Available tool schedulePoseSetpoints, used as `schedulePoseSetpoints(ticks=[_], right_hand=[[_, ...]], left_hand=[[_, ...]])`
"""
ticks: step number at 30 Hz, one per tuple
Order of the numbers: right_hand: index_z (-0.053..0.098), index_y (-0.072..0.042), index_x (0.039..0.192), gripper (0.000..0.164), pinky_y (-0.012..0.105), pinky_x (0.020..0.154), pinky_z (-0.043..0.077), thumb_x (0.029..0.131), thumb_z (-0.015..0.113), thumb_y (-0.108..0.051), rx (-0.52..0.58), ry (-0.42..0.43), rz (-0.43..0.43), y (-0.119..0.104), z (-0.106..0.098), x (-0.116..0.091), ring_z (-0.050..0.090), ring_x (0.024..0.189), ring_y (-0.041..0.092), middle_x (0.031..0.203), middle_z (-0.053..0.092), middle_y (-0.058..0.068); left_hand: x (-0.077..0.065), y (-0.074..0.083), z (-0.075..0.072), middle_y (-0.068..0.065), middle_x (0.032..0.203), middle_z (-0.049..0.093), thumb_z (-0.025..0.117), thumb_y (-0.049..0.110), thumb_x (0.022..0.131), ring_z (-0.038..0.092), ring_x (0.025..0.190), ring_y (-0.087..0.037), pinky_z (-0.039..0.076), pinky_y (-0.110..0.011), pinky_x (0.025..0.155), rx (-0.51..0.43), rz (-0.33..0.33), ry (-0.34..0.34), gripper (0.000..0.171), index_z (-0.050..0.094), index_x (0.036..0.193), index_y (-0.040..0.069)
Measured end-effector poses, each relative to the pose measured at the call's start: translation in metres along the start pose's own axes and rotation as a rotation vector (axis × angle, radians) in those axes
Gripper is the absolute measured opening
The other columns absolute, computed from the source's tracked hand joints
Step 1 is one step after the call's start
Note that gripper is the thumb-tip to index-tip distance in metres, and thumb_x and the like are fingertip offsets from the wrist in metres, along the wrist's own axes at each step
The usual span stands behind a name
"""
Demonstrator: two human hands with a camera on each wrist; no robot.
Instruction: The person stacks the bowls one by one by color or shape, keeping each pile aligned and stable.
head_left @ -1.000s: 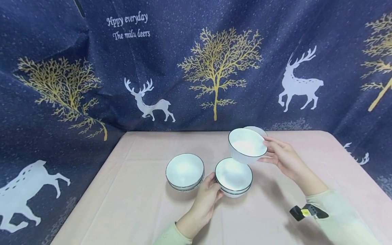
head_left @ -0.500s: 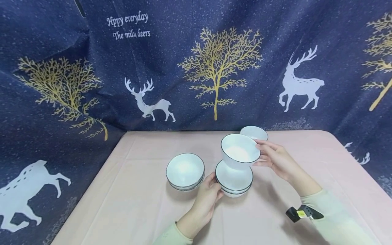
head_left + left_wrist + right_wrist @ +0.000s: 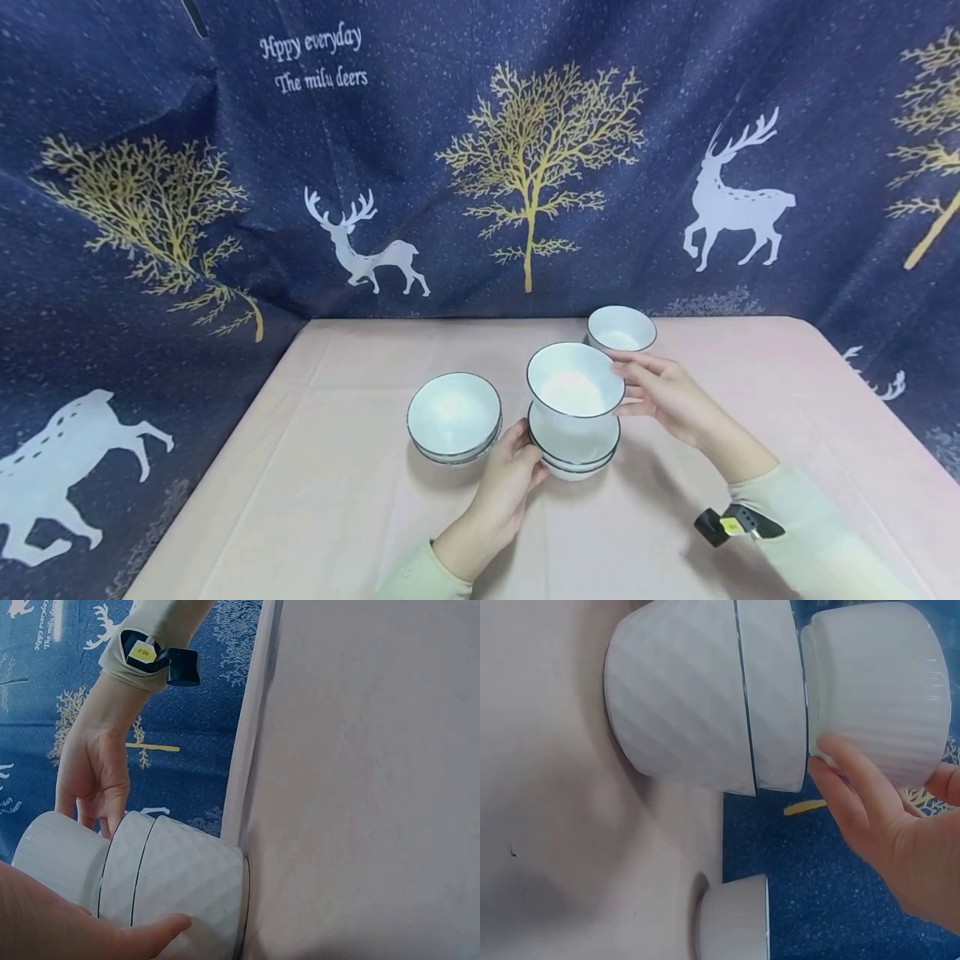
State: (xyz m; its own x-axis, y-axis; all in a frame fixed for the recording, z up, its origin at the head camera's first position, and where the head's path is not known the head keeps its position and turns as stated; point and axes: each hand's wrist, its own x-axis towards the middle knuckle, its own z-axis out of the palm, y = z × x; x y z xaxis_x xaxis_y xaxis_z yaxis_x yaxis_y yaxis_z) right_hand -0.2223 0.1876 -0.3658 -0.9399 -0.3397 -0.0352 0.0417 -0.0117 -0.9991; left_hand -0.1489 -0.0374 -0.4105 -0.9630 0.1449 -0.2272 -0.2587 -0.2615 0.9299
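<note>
Over a stack of two white dark-rimmed bowls [image 3: 575, 450], my right hand [image 3: 667, 402] holds a white bowl [image 3: 575, 379] by its right side. In the right wrist view, this held bowl [image 3: 881, 690] has fine vertical ribs, while the stacked bowls [image 3: 686, 697] carry a diamond pattern. The thumb is near its rim and the fingertips [image 3: 832, 746] are at its base. From the left, my left hand [image 3: 502, 483] grips the stack, its thumb [image 3: 169, 928] lying along the lower bowl; its other fingers are mostly hidden. Whether the held bowl touches the stack is unclear.
Another stack of white bowls [image 3: 453, 417] stands just left of my left hand. A single white bowl [image 3: 621, 327] sits at the back of the pink-covered table [image 3: 330, 467], behind my right hand. A dark blue printed cloth [image 3: 480, 167] hangs behind the table.
My right hand has carried the ribbed bowl left and down, from the right of the stack to right over it. The back bowl shows more fully. My left hand stays on the stack.
</note>
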Motion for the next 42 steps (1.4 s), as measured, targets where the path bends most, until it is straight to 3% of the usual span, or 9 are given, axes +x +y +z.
schedulePoseSetpoints(ticks=[6, 14, 23, 34, 42], right_hand=[[0.034, 0.012, 0.142, 0.053, 0.040, 0.082, 0.059, 0.100, 0.049, -0.017, -0.024, -0.028, 0.007, 0.0016, 0.0034, -0.0005, 0.066, 0.097, 0.015, 0.123, 0.055, 0.010], [0.029, 0.017, 0.141, 0.055, 0.040, 0.082, 0.059, 0.101, 0.047, -0.016, -0.052, -0.044, -0.012, 0.0011, 0.0066, -0.0015, 0.066, 0.096, 0.014, 0.139, 0.035, 0.035], [0.035, 0.012, 0.142, 0.055, 0.042, 0.082, 0.059, 0.099, 0.053, -0.019, -0.083, -0.038, 0.023, 0.0012, 0.0076, -0.0002, 0.065, 0.102, 0.020, 0.139, 0.043, 0.027], [0.038, 0.012, 0.140, 0.052, 0.041, 0.081, 0.059, 0.098, 0.053, -0.015, -0.107, -0.066, 0.023, 0.0003, 0.0092, -0.0018, 0.065, 0.100, 0.020, 0.137, 0.047, 0.027], [0.038, 0.013, 0.139, 0.051, 0.041, 0.082, 0.059, 0.098, 0.052, -0.013, -0.143, -0.063, 0.045, 0.0005, 0.0100, -0.0012, 0.064, 0.103, 0.023, 0.139, 0.043, 0.032]], left_hand=[[0.0005, -0.0008, -0.0013, -0.031, 0.153, 0.016, 0.043, 0.002, 0.095, 0.025, 0.140, -0.043, 0.036, -0.049, 0.111, -0.009, 0.003, -0.015, 0.064, 0.012, 0.149, -0.008], [-0.0006, -0.0018, -0.0024, -0.030, 0.153, 0.016, 0.045, 0.011, 0.098, 0.027, 0.139, -0.042, 0.037, -0.047, 0.110, -0.017, 0.003, -0.026, 0.062, 0.014, 0.149, -0.008], [-0.0001, -0.0027, -0.0023, -0.025, 0.157, 0.005, 0.034, 0.011, 0.100, 0.009, 0.144, -0.041, 0.034, -0.053, 0.111, -0.102, -0.005, -0.009, 0.057, 0.014, 0.150, -0.007], [-0.0036, -0.0006, -0.0026, -0.027, 0.156, 0.005, 0.025, 0.024, 0.105, 0.008, 0.144, -0.041, 0.032, -0.052, 0.113, -0.136, -0.011, 0.002, 0.056, 0.010, 0.149, -0.008], [-0.0041, -0.0012, -0.0013, -0.027, 0.155, 0.007, 0.026, 0.034, 0.106, 0.007, 0.144, -0.041, 0.031, -0.053, 0.113, -0.144, -0.018, 0.024, 0.060, 0.013, 0.150, -0.005]])
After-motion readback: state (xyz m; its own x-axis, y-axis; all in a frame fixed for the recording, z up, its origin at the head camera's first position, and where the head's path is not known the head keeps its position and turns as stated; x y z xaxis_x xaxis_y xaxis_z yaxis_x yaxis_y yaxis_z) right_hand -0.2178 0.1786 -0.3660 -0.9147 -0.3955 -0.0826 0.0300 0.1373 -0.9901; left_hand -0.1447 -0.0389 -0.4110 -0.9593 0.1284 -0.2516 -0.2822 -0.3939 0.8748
